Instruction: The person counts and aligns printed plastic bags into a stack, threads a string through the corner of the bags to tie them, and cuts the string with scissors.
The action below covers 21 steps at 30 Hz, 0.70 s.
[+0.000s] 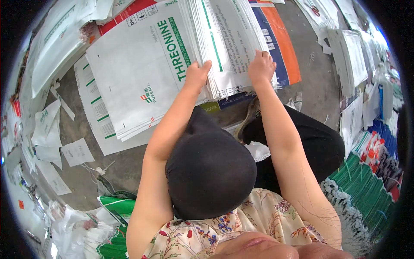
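Observation:
In front of my knees lies a thick stack of flat white printed sacks (129, 64) with green lettering and red and green marks. Its right part is a folded-over bundle of sacks (230, 39) with green stripes and small grey print. My left hand (199, 74) is closed on the bundle's near left edge, thumb up and the other fingers mostly hidden. At the bundle's right edge, my right hand (262, 68) has its fingers curled over the layered edges. Under the bundle's right side shows an orange and dark blue sack (282, 41).
Tall piles of white sacks (64, 39) rise at the far left. More white sacks (349, 60) stand at the right. Paper scraps (77, 152) litter the grey floor. Bundled green sacks (362, 194) lie at the near right, and a green and white pile (114, 211) at the near left.

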Each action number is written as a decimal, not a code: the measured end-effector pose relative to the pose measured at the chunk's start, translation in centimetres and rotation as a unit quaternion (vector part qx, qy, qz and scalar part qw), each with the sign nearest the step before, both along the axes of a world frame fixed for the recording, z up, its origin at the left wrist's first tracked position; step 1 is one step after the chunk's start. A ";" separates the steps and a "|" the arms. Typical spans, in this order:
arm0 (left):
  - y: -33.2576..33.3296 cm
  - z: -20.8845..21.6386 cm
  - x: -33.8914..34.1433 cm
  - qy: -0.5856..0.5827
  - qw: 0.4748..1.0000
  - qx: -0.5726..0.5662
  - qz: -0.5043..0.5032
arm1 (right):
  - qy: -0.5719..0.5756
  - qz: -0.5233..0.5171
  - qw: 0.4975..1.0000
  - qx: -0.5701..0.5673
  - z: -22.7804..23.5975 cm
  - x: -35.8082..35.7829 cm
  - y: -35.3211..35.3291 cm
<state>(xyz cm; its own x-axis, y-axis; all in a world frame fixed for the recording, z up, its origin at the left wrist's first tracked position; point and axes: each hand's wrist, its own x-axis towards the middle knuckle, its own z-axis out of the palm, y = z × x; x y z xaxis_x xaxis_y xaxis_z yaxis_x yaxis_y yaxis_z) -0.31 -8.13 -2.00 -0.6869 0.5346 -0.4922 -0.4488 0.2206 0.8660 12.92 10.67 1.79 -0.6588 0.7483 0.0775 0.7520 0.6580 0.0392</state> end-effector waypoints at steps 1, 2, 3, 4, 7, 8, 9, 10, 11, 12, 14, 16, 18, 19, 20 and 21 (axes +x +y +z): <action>0.1 0.2 0.1 0.001 1.000 0.013 0.004 | -0.014 -0.011 1.000 -0.003 0.2 -0.2 0.2; 0.1 0.5 0.1 0.000 1.000 0.013 0.004 | -0.015 -0.011 1.000 -0.003 0.3 -0.3 0.4; 0.1 0.8 0.2 -0.030 1.000 0.000 0.005 | -0.032 -0.015 0.999 -0.003 0.4 -0.6 0.4; 0.1 1.2 0.2 -0.060 0.998 -0.013 0.005 | -0.049 -0.020 0.999 -0.002 0.4 -0.6 0.6; 0.3 1.8 0.4 -0.060 0.998 0.011 0.014 | -0.046 -0.033 0.998 -0.005 0.3 -1.0 1.4; 0.3 1.8 0.4 -0.060 0.998 0.011 0.014 | -0.046 -0.032 0.998 -0.005 0.3 -1.1 1.6; 0.3 1.8 0.4 -0.057 0.998 0.013 0.013 | -0.052 -0.036 0.998 -0.019 0.4 -1.2 1.8; 0.2 1.5 0.3 -0.054 0.998 0.014 0.012 | -0.058 -0.040 0.997 -0.033 0.4 -1.4 1.8; 0.1 1.3 0.2 -0.053 0.998 0.013 0.013 | -0.057 -0.039 0.997 -0.033 0.4 -1.5 1.8; 0.0 1.1 0.1 -0.056 0.998 0.025 0.014 | -0.054 -0.040 0.997 -0.035 0.5 -1.6 1.7; 0.2 1.2 0.3 -0.062 0.997 0.038 0.012 | -0.053 -0.043 0.997 -0.036 0.3 -1.4 1.9; 0.2 1.3 0.4 -0.065 0.998 0.027 0.006 | -0.021 -0.022 1.000 -0.006 0.3 -1.4 1.8; 0.1 1.2 0.4 -0.069 0.997 0.032 0.007 | -0.031 -0.022 0.999 -0.012 0.5 -1.5 1.9; 0.1 1.1 0.4 -0.072 0.997 0.039 0.007 | -0.040 -0.024 0.999 -0.016 0.6 -1.6 2.1; 0.1 0.9 0.3 -0.071 0.997 0.039 0.008 | -0.040 -0.023 0.999 -0.016 0.7 -1.6 2.2; 0.1 0.8 0.3 -0.070 0.997 0.041 0.009 | -0.035 -0.002 0.999 -0.008 0.7 -1.8 2.3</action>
